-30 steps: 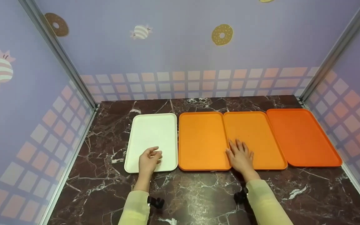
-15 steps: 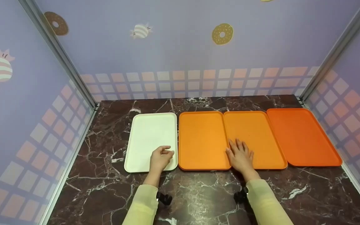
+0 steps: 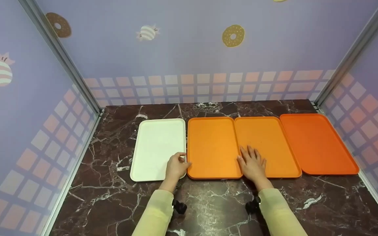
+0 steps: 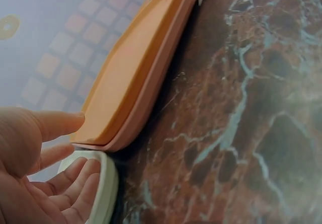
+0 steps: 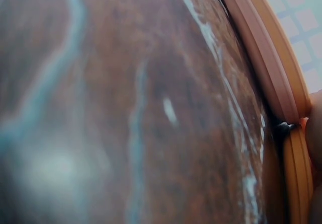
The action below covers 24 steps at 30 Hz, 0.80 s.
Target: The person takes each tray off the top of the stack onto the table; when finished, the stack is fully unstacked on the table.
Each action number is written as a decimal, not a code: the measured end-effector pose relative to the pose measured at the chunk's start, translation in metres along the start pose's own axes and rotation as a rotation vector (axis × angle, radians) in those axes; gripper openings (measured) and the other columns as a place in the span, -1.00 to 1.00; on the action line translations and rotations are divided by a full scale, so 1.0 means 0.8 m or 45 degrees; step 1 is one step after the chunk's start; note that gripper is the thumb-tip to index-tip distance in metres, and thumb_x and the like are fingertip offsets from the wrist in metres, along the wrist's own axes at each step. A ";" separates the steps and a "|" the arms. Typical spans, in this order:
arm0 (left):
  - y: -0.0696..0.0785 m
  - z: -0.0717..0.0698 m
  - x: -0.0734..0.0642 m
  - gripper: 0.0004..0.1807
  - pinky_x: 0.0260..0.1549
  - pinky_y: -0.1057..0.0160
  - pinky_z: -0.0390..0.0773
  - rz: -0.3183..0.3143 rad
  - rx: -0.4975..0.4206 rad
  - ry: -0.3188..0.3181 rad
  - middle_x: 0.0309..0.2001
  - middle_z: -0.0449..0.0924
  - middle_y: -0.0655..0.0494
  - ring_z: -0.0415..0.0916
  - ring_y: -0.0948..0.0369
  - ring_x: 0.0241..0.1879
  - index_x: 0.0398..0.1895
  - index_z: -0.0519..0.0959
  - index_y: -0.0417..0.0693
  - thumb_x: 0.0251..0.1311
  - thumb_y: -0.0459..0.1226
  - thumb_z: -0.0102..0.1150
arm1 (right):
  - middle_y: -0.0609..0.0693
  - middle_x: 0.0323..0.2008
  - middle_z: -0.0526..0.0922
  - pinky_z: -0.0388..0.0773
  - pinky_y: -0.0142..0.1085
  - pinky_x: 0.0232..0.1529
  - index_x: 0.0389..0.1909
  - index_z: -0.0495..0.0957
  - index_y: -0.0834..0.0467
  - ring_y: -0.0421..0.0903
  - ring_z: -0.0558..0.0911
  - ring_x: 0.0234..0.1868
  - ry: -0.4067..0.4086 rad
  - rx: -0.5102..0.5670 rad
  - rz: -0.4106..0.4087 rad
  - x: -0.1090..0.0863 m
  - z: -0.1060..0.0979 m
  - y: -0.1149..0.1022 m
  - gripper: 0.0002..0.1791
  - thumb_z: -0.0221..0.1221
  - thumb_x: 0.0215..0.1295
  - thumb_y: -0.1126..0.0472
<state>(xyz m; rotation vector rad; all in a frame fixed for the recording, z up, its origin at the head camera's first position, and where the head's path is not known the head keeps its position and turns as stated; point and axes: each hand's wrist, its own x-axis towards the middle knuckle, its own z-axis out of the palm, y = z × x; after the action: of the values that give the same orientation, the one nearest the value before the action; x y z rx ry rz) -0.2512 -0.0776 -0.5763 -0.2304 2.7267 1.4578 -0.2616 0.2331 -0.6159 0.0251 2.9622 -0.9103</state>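
My left hand (image 3: 176, 167) is over the seam between the white tray (image 3: 157, 141) and the left orange tray (image 3: 212, 144). Its fingers bend loosely above the white tray's rim, and the thumb reaches the orange tray's near left corner; whether it touches, I cannot tell. In the left wrist view nothing sits between thumb and fingers, and a pinkish tray (image 4: 132, 133) lies beneath the orange one. My right hand (image 3: 254, 166) rests flat, fingers spread, on the right orange tray (image 3: 261, 131) beside its seam with the left one.
A redder orange tray (image 3: 320, 144) lies at the right end of the row. All the trays stand on a dark marbled tabletop (image 3: 208, 206). Patterned lilac panels (image 3: 189, 55) wall in the back and both sides.
My left hand has moved right across the white tray to its right rim, and its thumb has spread toward the left orange tray. My right hand has stayed in place.
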 end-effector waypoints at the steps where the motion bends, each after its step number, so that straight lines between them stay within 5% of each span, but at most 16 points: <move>1: 0.001 0.002 0.000 -0.51 -0.19 0.10 0.66 -0.003 0.021 0.001 -0.14 0.61 -0.08 0.60 0.03 -0.13 0.21 0.60 -0.17 0.22 -0.28 0.44 | 0.15 0.67 -0.03 -0.37 0.55 0.48 0.63 0.12 -0.09 0.31 -0.14 0.65 0.001 0.001 -0.002 0.000 0.000 0.000 -0.36 -0.12 0.64 -0.14; 7: 0.002 0.012 0.000 -0.47 -0.24 0.14 0.54 0.027 0.147 0.019 -0.17 0.54 -0.05 0.44 0.13 -0.25 0.21 0.61 -0.22 0.15 -0.29 0.48 | 0.14 0.67 -0.05 -0.39 0.55 0.48 0.64 0.10 -0.10 0.31 -0.15 0.65 -0.016 -0.008 0.007 0.001 -0.001 0.000 -0.35 -0.15 0.64 -0.17; 12: 0.001 0.017 -0.002 -0.47 -0.16 0.07 0.64 0.034 0.201 0.057 -0.13 0.55 -0.06 0.52 0.11 -0.19 0.21 0.63 -0.20 0.13 -0.35 0.49 | 0.12 0.68 -0.06 -0.41 0.54 0.48 0.64 0.09 -0.12 0.30 -0.17 0.66 -0.022 -0.012 0.014 0.002 -0.001 0.001 -0.35 -0.16 0.64 -0.18; 24: -0.003 0.022 -0.001 -0.53 -0.29 0.20 0.56 0.056 0.073 0.135 -0.09 0.53 -0.10 0.48 0.13 -0.24 0.17 0.67 -0.21 0.13 -0.49 0.35 | 0.15 0.67 -0.06 -0.39 0.54 0.49 0.64 0.10 -0.10 0.30 -0.16 0.66 -0.023 0.003 0.014 0.000 -0.001 -0.001 -0.35 -0.14 0.64 -0.16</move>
<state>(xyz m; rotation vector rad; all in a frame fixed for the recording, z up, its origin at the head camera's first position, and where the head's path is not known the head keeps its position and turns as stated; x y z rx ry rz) -0.2510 -0.0641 -0.5880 -0.2543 2.8702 1.4146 -0.2615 0.2333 -0.6149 0.0330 2.9415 -0.9074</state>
